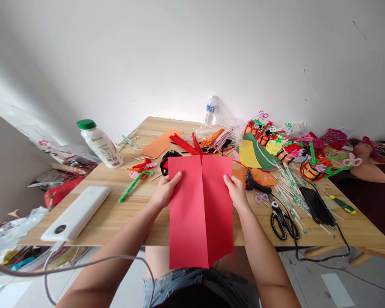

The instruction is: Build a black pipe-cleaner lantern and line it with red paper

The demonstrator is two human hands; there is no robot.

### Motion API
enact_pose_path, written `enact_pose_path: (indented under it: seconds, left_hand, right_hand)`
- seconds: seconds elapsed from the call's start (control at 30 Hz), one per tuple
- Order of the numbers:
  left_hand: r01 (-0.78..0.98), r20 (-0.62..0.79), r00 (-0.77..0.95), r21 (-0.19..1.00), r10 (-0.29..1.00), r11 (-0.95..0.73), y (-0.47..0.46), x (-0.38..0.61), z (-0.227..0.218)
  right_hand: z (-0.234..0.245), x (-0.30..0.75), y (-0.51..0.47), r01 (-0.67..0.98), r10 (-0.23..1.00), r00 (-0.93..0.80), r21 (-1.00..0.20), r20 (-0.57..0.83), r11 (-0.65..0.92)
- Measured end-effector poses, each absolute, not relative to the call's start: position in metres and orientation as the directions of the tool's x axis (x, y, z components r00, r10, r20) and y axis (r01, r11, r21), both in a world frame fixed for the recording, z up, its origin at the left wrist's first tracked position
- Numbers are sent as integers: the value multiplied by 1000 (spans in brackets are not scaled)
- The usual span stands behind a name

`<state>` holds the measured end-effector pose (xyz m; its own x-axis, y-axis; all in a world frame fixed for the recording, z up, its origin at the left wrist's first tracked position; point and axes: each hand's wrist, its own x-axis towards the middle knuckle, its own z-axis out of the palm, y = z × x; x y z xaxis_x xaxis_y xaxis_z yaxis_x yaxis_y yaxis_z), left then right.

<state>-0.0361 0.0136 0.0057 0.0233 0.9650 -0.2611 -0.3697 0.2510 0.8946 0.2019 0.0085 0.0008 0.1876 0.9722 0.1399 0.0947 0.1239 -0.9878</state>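
Your left hand (164,192) and right hand (238,192) pinch the creased red paper (188,209)! Uneven tugging could tear it

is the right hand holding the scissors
No, the right hand holds the edge of the red paper, while the scissors lie on the wooden table.

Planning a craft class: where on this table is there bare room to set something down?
Bare tabletop shows between the power bank and green pipe cleaner, and on the near side of the screwdriver. It's crowded around the scissors, smartphone and thin sticks.
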Motion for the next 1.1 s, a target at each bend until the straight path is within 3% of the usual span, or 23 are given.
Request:
enact_pose_path:
  seconds: [0.3,0.53,1.1]
  left_hand:
    - [-394,-203,-55,904,978,166,16,-36,4]
    - [-392,-230,-70,901,971,185,14,-35,9]
    - [-424,-241,-36,883,970,203,16,-32,5]
  right_hand:
    - [0,207,6,49,966,212,-989,146,139]
    - [5,209,4,135,954,237,-979,184,155]
    - [-3,209,7,-25,963,251,-994,101,111]
